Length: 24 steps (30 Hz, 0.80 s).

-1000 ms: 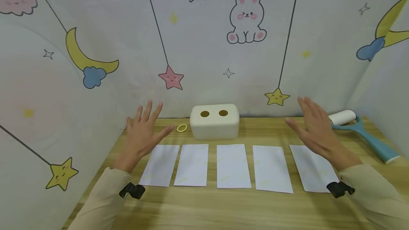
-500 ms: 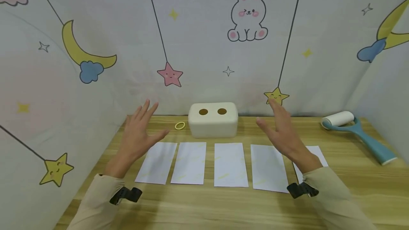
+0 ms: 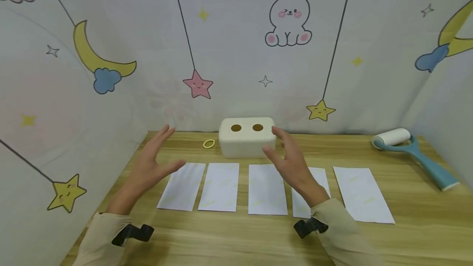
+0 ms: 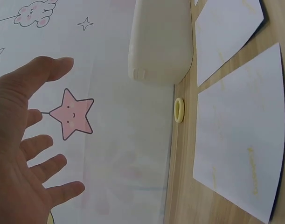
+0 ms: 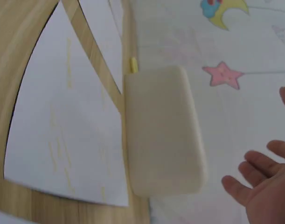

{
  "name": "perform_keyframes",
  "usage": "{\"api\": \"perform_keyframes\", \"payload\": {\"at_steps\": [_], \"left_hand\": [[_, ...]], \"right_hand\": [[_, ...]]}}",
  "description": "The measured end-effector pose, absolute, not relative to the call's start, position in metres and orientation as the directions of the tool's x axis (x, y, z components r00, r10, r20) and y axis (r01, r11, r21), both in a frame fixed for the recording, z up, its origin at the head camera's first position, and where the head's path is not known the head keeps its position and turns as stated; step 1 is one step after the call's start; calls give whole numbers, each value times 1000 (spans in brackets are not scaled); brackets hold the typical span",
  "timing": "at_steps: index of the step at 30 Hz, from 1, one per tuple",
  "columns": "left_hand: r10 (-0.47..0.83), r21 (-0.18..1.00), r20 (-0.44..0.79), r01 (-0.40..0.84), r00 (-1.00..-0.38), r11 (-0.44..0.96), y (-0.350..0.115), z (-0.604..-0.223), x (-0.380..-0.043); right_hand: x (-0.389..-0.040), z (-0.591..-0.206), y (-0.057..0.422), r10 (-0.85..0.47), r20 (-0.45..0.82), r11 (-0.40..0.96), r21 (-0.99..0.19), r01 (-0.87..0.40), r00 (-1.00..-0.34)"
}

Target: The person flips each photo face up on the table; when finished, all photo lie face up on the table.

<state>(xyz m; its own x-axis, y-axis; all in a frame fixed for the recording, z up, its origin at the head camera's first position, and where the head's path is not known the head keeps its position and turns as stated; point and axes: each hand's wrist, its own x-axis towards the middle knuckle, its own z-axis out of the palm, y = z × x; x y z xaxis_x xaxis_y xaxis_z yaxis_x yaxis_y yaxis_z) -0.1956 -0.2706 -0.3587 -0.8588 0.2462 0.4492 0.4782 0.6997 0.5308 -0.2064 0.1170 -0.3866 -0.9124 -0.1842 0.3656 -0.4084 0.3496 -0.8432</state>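
Observation:
My left hand (image 3: 148,167) hovers above the table's left part, near the leftmost white card (image 3: 181,188), with thumb and fingers spread and nothing held. In the left wrist view the same hand (image 4: 25,144) shows its palm and loosely bent fingers. My right hand (image 3: 293,165) is raised in front of the cream box (image 3: 246,145), over the middle cards, fingers apart and holding nothing. That box has two round holes in its top. The right wrist view has the box (image 5: 163,135) beside my right hand (image 5: 268,186), with a gap between them.
Several white cards, including the far-right card (image 3: 363,196), lie in a row on the wooden table (image 3: 221,237). A small yellow ring (image 3: 208,144) lies left of the box. A blue-handled lint roller (image 3: 417,151) lies at the right. Patterned cloth (image 3: 236,52) hangs behind.
My right hand has moved left, from over the rightmost card to in front of the box. The left hand has shifted slightly left and turned a little. The objects on the table stay put.

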Motion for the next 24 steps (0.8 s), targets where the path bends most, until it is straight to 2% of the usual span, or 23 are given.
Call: {"api": "perform_keyframes", "payload": {"at_steps": [7,16,24], "left_hand": [[227,570,426,454,-876,685,-280,-366,-191],[213,680,368,418,-905,602,-281,-387,-197],[195,721,316,369,-928,587,-293,-400,-190]], "right_hand": [[-207,-392,77,-191,402,237,-866,-440,-895],[-212,-403,37,-191,359,153,-908,-389,-913],[-211,-411,5,-202,349,84,-925,-371,-915]]}}
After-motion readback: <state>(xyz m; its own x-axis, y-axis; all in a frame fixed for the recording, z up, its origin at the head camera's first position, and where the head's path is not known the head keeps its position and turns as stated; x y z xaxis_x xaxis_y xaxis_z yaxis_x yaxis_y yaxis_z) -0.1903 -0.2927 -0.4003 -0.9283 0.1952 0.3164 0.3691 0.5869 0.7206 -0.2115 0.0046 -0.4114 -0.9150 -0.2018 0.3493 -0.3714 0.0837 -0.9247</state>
